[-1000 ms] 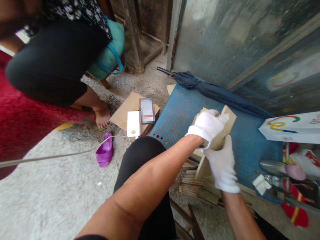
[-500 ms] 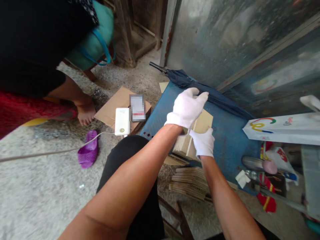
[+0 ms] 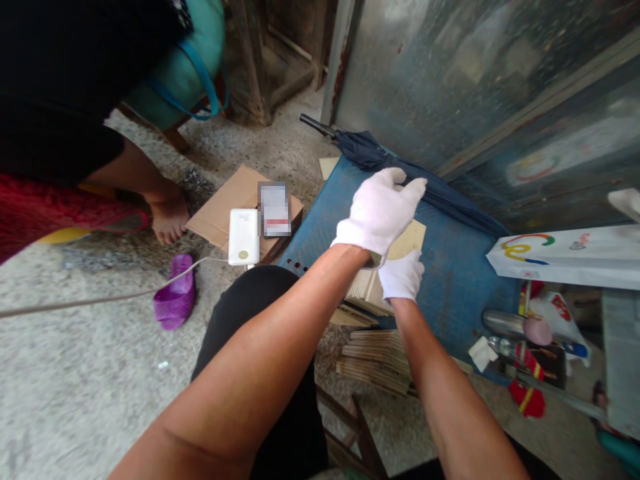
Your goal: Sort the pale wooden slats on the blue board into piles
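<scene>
Both hands wear white gloves and work over a stack of thin wooden sheets [image 3: 373, 288] that lies on the blue perforated panel [image 3: 465, 280]. The left hand [image 3: 379, 211] hovers flat above the top sheet [image 3: 409, 240], fingers stretched out and loose, gripping nothing. The right hand [image 3: 401, 276] sits lower, just beneath the left, with its fingers curled against the near side of the stack (whether it truly pinches a sheet cannot be told, since the left hand covers part of it). A second pile of sheets [image 3: 375, 360] rests below the panel's near edge. A folded dark umbrella [image 3: 400, 167] lies along the panel's far side. A white paper bag [image 3: 565, 257] stands to the right. On the concrete floor to the left are a flattened cardboard box [image 3: 225, 210], a white power bank [image 3: 243, 237] and a purple sandal [image 3: 174, 301]. Another person's bare foot [image 3: 167, 223] stands near the box.
</scene>
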Motion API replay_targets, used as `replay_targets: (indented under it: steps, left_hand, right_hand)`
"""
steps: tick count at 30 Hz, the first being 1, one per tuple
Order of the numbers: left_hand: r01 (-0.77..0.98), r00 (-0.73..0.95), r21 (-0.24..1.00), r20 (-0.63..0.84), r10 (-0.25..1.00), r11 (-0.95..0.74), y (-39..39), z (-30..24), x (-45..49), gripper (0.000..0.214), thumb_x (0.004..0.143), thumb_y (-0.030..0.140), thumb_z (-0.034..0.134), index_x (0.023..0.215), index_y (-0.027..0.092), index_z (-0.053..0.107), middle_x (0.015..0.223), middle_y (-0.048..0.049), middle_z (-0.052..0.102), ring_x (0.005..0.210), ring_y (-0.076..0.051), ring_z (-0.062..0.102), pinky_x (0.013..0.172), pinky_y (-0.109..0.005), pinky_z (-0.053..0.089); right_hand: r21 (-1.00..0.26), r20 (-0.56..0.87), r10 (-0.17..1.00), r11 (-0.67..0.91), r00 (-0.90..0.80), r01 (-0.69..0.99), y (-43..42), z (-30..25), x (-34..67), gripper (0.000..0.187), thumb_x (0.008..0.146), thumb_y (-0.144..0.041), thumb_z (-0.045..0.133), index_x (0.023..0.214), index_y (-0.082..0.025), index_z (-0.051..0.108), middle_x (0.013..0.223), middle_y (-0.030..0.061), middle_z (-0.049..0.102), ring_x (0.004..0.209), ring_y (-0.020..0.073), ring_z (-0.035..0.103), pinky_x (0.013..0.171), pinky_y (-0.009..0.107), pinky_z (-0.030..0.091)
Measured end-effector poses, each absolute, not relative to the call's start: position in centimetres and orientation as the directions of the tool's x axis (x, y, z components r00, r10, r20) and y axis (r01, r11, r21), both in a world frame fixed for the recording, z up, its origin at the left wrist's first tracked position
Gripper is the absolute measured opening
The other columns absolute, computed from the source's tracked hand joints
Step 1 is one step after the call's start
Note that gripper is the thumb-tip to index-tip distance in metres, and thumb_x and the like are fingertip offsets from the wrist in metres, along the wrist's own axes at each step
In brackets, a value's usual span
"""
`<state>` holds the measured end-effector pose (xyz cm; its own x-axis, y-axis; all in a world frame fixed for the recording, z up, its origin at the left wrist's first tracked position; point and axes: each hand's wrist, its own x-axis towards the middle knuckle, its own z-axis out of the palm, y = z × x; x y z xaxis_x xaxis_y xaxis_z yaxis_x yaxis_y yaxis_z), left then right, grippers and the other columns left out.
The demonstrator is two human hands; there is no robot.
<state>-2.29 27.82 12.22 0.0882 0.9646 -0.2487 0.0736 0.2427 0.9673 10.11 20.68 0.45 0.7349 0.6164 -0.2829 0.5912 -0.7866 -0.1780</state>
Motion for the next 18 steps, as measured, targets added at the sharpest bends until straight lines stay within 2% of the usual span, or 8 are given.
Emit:
replay_targets:
  steps: [5,9,15,18]
  left_hand:
    - [0.09,0.091,0.969,-0.239,0.967,0.231,27.7,12.2,-2.1,0.035,0.094,0.037,0.067,0.118,0.012,0.072,0.107,-0.0133,0.079,0.105,-0.024,0.073,0.098,-0.033,0.054]
    - [0.106,0.107,0.974,-0.211,0.972,0.2,27.8,12.0,-1.9,0.034,0.095,0.036,0.064,0.117,0.012,0.072,0.11,-0.0129,0.078,0.11,-0.024,0.071,0.099,-0.033,0.053]
    - [0.099,0.128,0.983,-0.168,0.977,0.156,27.7,11.6,-1.8,0.034,0.095,0.038,0.059,0.116,0.014,0.072,0.11,-0.0113,0.078,0.113,-0.026,0.07,0.099,-0.036,0.054]
    - [0.111,0.137,0.978,-0.191,0.972,0.177,27.6,11.8,-1.8,0.034,0.097,0.039,0.057,0.117,0.016,0.072,0.11,-0.0098,0.078,0.109,-0.025,0.07,0.096,-0.037,0.054]
  right_hand:
    - [-0.195,-0.241,0.633,-0.774,0.736,0.602,20.4,-0.3,10.1,0.114,0.069,-0.069,0.079,0.156,-0.01,0.035,0.134,0.0292,0.051,0.119,0.0441,0.06,0.097,0.051,0.05]
    - [-0.229,-0.197,0.662,-0.748,0.723,0.623,19.8,-1.1,10.3,0.103,0.072,-0.069,0.076,0.149,-0.01,0.044,0.133,0.0283,0.05,0.12,0.0425,0.058,0.099,0.051,0.048]
    - [-0.408,-0.039,0.762,-0.603,0.647,0.686,19.2,-1.3,11.3,0.077,0.077,-0.065,0.073,0.13,-0.011,0.058,0.126,0.0231,0.058,0.123,0.0394,0.056,0.104,0.052,0.046]
    - [-0.547,-0.006,0.744,-0.562,0.669,0.62,18.6,-1.0,12.7,0.064,0.081,-0.061,0.071,0.122,-0.013,0.063,0.122,0.0192,0.064,0.12,0.0349,0.06,0.103,0.05,0.05]
